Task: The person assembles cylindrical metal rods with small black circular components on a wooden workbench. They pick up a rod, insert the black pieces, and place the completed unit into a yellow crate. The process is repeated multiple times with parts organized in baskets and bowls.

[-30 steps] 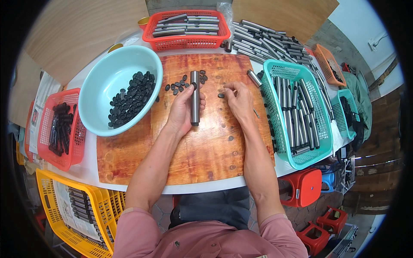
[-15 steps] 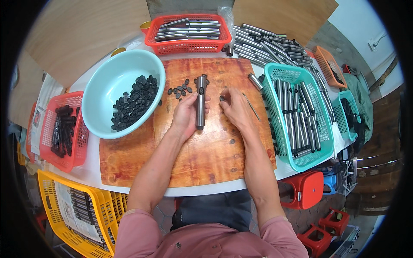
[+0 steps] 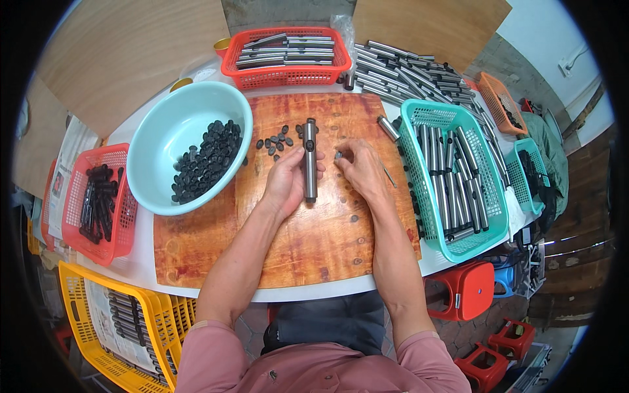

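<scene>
My left hand [image 3: 286, 182] is closed round the middle of a shiny metal tube [image 3: 310, 173], which stands nearly lengthwise away from me over the wooden board [image 3: 262, 255]. The tube has dark ends and a dark oval spot on its upper half. A short way to the right, my right hand [image 3: 362, 171] pinches a small dark oval plug [image 3: 338, 156] between thumb and fingertips, apart from the tube. Several black oval plugs [image 3: 272, 142] lie loose beyond my left hand. Just right of my right hand, a thin rod [image 3: 389, 175] lies on the board, partly hidden.
A pale blue basin [image 3: 147, 141] with many black plugs stands left. Right is a green basket [image 3: 452, 247] of metal tubes; a red basket [image 3: 285, 79] of tubes sits at the back beside a tube pile [image 3: 413, 72]. A pink-red basket [image 3: 121, 229] holds black parts at far left.
The tube in my left hand has turned a little about its length, so its oval spot shows differently. My right hand still pinches the plug, with its fingers slightly shifted.
</scene>
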Tool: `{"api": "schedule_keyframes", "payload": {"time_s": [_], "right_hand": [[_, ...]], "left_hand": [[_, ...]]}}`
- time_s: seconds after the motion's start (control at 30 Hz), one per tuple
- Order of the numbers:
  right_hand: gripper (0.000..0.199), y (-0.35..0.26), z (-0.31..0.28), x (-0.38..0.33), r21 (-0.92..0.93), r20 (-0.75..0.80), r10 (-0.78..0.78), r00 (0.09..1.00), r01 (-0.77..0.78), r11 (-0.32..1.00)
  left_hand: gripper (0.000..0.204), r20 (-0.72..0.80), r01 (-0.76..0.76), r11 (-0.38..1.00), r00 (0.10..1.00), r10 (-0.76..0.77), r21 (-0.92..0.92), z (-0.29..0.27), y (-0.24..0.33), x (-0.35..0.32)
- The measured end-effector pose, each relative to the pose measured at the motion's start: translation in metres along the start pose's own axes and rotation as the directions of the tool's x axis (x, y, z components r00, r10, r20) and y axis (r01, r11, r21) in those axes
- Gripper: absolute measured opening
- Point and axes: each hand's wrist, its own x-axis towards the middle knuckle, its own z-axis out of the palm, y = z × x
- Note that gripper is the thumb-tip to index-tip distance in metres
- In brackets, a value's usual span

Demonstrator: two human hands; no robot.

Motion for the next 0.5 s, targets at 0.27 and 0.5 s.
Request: {"api": "schedule_keyframes", "payload": {"time_s": [0.27, 0.5], "right_hand": [[0.026, -0.020, -0.002, -0.004, 0.298, -0.134, -0.129, 0.982, 0.164, 0.940], [0.028, -0.032, 0.000, -0.009, 0.313, -0.143, -0.250, 0.957, 0.284, 0.906]], "left_hand": [[0.027, 0.036, 0.003, 0.999, 0.999, -0.002, -0.034, 0.003, -0.001, -0.003], [0.033, 0.039, -0.020, 0.999, 0.999, 0.022, -0.046, 0.007, -0.003, -0.003]]}}
